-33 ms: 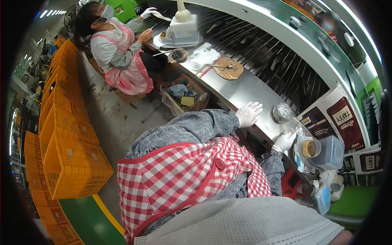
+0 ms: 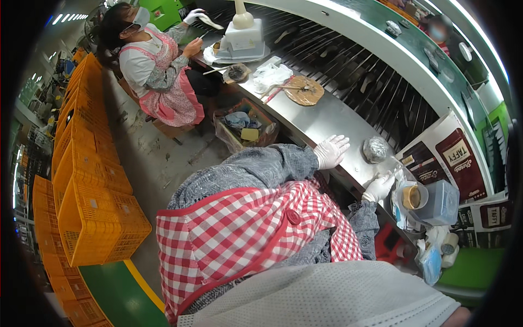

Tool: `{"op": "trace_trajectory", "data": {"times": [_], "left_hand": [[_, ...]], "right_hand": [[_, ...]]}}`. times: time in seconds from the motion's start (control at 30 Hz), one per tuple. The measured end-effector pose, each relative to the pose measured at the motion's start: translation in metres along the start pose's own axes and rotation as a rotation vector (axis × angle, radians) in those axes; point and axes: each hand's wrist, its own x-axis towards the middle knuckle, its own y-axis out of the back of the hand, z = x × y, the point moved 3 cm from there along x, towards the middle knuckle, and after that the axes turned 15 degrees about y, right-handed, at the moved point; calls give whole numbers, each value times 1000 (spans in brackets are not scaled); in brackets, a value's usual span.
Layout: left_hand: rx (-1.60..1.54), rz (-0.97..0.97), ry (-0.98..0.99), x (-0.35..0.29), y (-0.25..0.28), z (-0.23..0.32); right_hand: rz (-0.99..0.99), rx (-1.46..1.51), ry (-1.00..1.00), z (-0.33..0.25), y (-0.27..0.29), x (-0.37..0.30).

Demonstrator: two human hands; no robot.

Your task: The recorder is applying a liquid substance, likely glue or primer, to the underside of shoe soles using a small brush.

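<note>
My left hand, in a white glove, lies at the front edge of the metal worktable with its fingers stretched out and nothing in it. My right hand, gloved too, is at the table edge further right. Its fingers are drawn together, and what they hold, if anything, I cannot make out. Just beyond it, between the two hands, sits a round clump wrapped in clear plastic, touched by neither. Beside the right hand stands a clear cup with tan contents.
A clear plastic box stands right of the cup. Further left lie a round brown board with a stick and crumpled white plastic. Behind runs a rack of metal rods. A co-worker sits at left, near stacked orange crates.
</note>
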Motion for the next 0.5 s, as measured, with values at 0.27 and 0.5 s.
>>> {"op": "trace_trajectory", "data": {"times": [0.27,0.5], "left_hand": [[-1418,226,788,88,63,-93],[-1920,39,261,98,-22,174]], "right_hand": [[-2,250,-61,17,-34,2],[-128,121,-36,-16,-45,15]]}}
